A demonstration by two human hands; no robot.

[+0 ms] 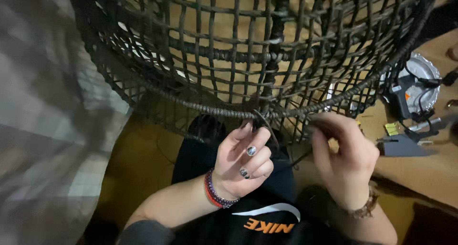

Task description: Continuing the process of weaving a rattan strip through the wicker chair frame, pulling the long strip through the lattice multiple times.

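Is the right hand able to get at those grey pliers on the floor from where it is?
Probably yes: the right hand is at the woven basket's rim, and the pliers lie beside it with nothing between.

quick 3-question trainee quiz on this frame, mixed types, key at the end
1. True or false: the left hand pinches a dark strand at the rim of the woven basket frame.
2. The left wrist wears: A) a watch B) a red and purple bracelet C) nothing.
3. Where does the right hand sit relative to the rim?

Key: 1 true. 2 B. 3 Just below it, fingers up against the weave, right of the left hand.
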